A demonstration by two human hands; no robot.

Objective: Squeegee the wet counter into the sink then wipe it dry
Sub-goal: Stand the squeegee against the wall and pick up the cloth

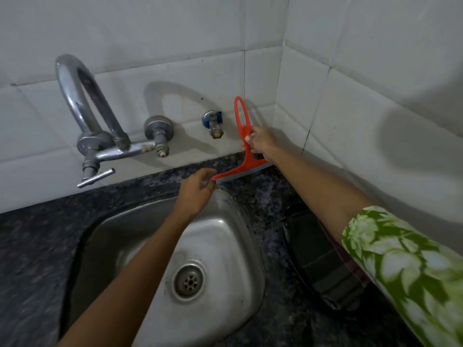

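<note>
Right hand (pixel 260 141) covers the mid-handle of the orange plastic squeegee (pixel 241 121). Left hand (pixel 198 191) hides its blade's left tip. Dark checked cloth (pixel 320 261) partly under right forearm. Green floral sleeve (pixel 406 266) cut by frame edge.

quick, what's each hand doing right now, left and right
Left hand: fingers pinching the left end of the orange squeegee blade.
Right hand: closed around the squeegee's handle.
</note>
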